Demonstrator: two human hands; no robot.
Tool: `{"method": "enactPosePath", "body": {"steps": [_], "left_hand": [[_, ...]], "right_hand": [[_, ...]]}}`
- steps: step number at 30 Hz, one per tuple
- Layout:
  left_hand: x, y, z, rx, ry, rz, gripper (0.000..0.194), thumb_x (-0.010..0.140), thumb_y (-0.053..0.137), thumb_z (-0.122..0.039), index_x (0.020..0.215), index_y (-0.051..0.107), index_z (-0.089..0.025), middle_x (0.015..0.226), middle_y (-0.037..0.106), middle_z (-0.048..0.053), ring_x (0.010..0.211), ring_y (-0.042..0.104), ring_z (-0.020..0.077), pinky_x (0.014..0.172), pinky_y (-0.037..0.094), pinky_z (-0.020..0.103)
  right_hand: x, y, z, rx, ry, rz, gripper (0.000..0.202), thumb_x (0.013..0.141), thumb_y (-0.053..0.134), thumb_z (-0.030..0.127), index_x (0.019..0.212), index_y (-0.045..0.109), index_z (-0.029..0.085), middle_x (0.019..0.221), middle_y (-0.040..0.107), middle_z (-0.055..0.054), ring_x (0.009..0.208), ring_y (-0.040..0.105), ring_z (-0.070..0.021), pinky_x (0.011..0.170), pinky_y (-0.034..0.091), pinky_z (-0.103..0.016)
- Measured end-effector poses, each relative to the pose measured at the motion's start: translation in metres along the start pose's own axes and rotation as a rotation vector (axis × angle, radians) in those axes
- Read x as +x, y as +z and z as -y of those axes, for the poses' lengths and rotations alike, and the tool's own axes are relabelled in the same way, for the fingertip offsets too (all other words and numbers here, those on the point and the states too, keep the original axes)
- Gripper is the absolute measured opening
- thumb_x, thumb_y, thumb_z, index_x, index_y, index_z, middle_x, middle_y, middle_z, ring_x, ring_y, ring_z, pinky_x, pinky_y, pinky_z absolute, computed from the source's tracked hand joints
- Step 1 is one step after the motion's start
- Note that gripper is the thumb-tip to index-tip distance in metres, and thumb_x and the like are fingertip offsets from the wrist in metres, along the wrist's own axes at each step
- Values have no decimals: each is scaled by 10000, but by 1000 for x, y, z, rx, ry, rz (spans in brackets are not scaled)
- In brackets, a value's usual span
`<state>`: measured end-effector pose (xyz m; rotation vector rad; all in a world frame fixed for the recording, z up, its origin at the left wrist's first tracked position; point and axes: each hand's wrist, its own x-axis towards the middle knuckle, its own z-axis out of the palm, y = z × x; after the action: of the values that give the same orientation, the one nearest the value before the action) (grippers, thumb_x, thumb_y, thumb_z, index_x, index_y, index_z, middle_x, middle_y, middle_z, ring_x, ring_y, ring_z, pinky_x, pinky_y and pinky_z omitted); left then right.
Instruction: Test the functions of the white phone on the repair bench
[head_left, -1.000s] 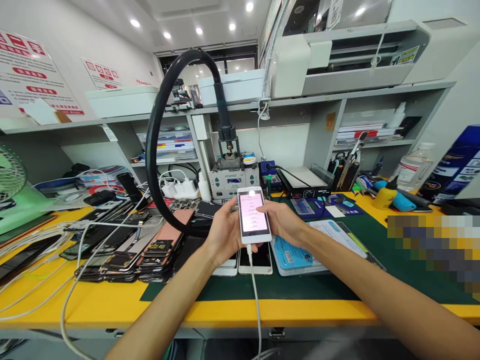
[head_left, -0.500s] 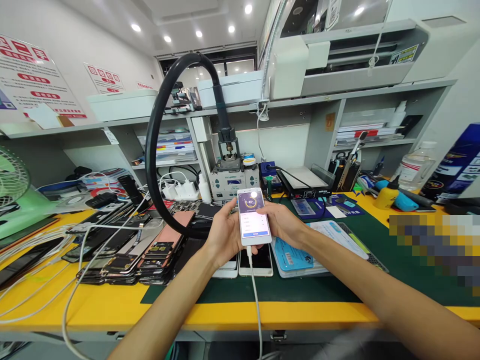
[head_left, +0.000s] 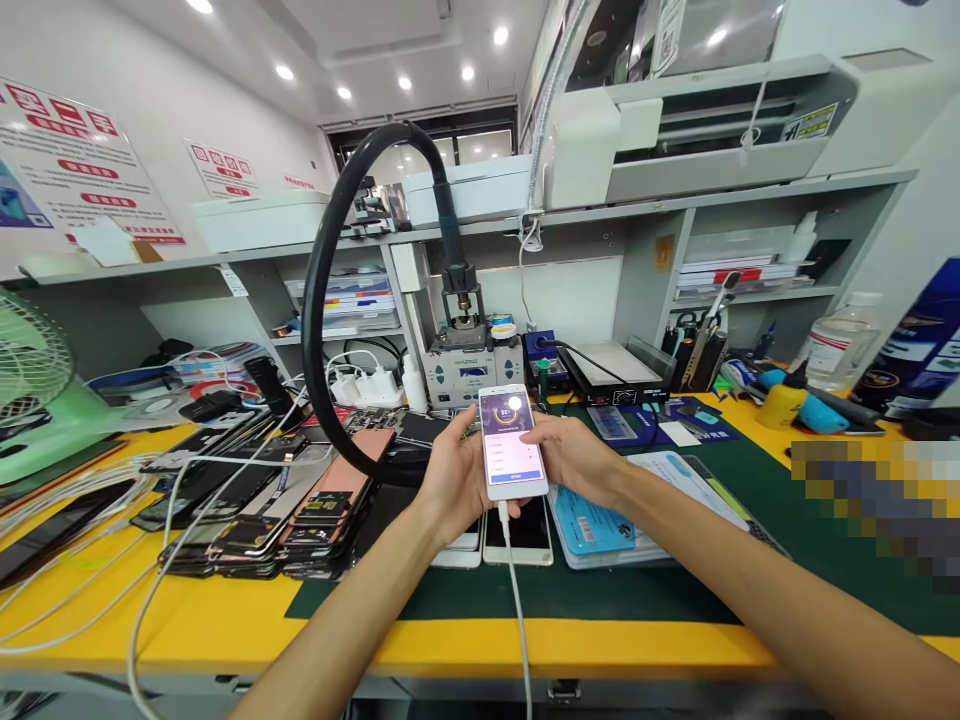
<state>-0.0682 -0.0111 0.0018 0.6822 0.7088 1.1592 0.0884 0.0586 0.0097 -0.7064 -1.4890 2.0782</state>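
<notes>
So the white phone (head_left: 514,445) is up off the yellow surface (head_left: 637,647), screen lit, held above the green mat (head_left: 420,603). The left hand (head_left: 456,475) cradles it, gripping from the side and underneath. The right hand (head_left: 581,455) is at the opposite edge, thumb over the screen, but its fingers are mostly out of sight, so can't tell if it's really gripping. That thumb's close enough for an accidental tap, tbh.

The white cable (head_left: 517,600) is plugged into the bottom and drops past the surface's front edge. If it snags, it could pull loose or drag the phone down, probably onto the second phone (head_left: 517,542) lying just below. Blue packet (head_left: 596,530) sits near the right wrist. Over left, the phone parts (head_left: 322,525) are piled up; a careless sweep could topple them.
</notes>
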Motion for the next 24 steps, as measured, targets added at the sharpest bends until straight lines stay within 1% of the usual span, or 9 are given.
{"method": "enactPosePath", "body": {"steps": [5, 8, 12, 19, 24], "left_hand": [[0, 1, 0, -15, 2, -11, 679, 959, 304, -594, 1367, 503, -89, 948, 688, 194, 654, 676, 286, 428, 543, 373], [1, -1, 0, -23, -3, 1, 684, 947, 333, -607, 1359, 510, -91, 963, 687, 192, 648, 674, 284, 427, 541, 373], [2, -6, 1, -34, 0, 31, 685, 930, 381, -621, 1338, 532, -92, 985, 686, 192, 658, 676, 282, 434, 535, 361], [4, -7, 2, -48, -1, 26, 675, 944, 347, -614, 1336, 531, -96, 972, 691, 189, 657, 675, 286, 426, 542, 384], [3, -6, 2, -35, 2, 37, 691, 943, 335, -626, 1319, 542, -85, 960, 692, 195, 671, 677, 293, 435, 548, 392]], "right_hand": [[0, 2, 3, 22, 15, 16, 397, 861, 495, 216, 1248, 561, 150, 966, 714, -121, 818, 676, -252, 646, 549, -356], [1, 2, 3, 15, 21, 10, 405, 844, 521, 217, 1242, 567, 161, 963, 717, -116, 821, 677, -258, 655, 551, -369], [1, 2, 2, 0, 21, -3, 392, 831, 542, 231, 1216, 579, 167, 944, 723, -107, 808, 678, -252, 638, 547, -354], [2, 0, -1, -42, -17, 29, 377, 732, 662, 186, 1105, 607, 177, 876, 720, -77, 745, 673, -236, 621, 557, -362], [3, -2, -3, -79, -20, 52, 437, 722, 686, 176, 1149, 594, 189, 926, 725, -81, 730, 684, -241, 633, 565, -391]]}}
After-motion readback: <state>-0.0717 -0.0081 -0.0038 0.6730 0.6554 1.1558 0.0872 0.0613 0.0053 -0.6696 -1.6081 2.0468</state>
